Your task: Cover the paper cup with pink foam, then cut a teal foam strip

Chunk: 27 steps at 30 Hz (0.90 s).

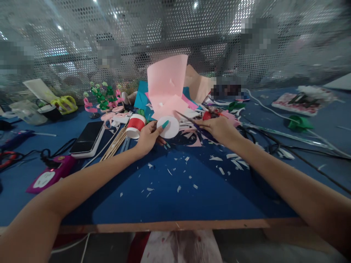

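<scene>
Between the thumb and fingers of my left hand is a round white paper disc, its flat face turned up toward me. My right hand is closed around the handles of a pair of scissors. The scissors' blades point left and lie just above and to the right of the disc, apart from its edge. A red and white paper cup lies tilted beside my left hand. Behind the disc stands a curved pink paper sheet, with paper offcuts around its foot.
White paper scraps dot the blue table. At left are wooden sticks, a phone-like black and white device, a purple power strip and small green and pink paper plants. Cables run across the right side.
</scene>
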Available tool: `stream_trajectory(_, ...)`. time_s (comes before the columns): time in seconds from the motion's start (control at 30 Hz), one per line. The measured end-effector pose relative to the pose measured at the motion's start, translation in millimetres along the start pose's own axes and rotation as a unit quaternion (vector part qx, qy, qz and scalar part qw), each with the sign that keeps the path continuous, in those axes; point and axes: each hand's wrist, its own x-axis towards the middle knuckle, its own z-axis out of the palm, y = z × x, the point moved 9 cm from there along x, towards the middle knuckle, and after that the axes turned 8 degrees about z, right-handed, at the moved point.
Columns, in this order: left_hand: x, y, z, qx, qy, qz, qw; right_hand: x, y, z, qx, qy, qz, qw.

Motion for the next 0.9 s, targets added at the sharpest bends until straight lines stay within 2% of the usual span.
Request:
stream_trajectory(0.07,1.9,-5.1,-3.1,-0.016,0.012,-0.016,1.000,-0.2,-4.6,9.6,-0.002,-0.049,-0.018,0.999)
stream_trajectory(0.13,3.4,-6.1,-6.2,-0.028,0.022,-0.008,0.999,-1.2,-11.2,9.5,-0.009,-0.033,-0.048,0.998)
stream_trajectory(0.23,4.3,7.5,-9.5,-0.019,0.029,0.076,0.996,-6.4,-24.1,2.7,-0.019,0.041,-0.104,0.994)
stream_trajectory(0.33,0.3,27.1,-8.6,0.013,0.019,0.178,0.984,-11.4,-32.5,5.8,-0.002,0.047,-0.128,0.991)
stream_trajectory(0.4,-2.6,34.1,-7.9,0.028,0.016,0.206,0.978,-11.9,-33.3,7.6,0.057,0.034,-0.107,0.992)
stream_trajectory(0.47,-5.2,39.0,-8.6,0.035,0.020,0.219,0.975,-11.5,-30.1,7.2,0.177,0.027,-0.052,0.983)
stream_trajectory(0.53,-8.1,44.2,-9.0,0.048,0.024,0.232,0.971,-13.9,-29.0,13.2,0.329,0.001,0.013,0.944)
stream_trajectory(0.6,-11.5,49.6,-8.1,0.065,0.022,0.248,0.966,-20.6,-40.8,30.9,0.446,-0.080,0.050,0.890)
stream_trajectory(0.63,-13.0,51.8,-7.3,0.075,0.018,0.255,0.964,-25.2,-50.0,39.6,0.475,-0.119,0.057,0.870)
stream_trajectory(0.67,-14.3,53.6,-6.5,0.083,0.014,0.264,0.961,-29.8,-59.9,47.2,0.481,-0.153,0.054,0.862)
stream_trajectory(0.73,-15.5,54.7,-6.7,0.093,0.014,0.279,0.956,-35.2,-75.7,55.4,0.477,-0.179,0.035,0.860)
stream_trajectory(0.8,-12.5,49.9,-10.8,0.085,0.032,0.271,0.958,-33.5,-79.5,59.6,0.485,-0.167,0.042,0.857)
stream_trajectory(0.9,-1.5,28.1,-22.4,0.025,0.085,0.184,0.979,-24.1,-73.3,61.2,0.504,-0.125,0.061,0.852)
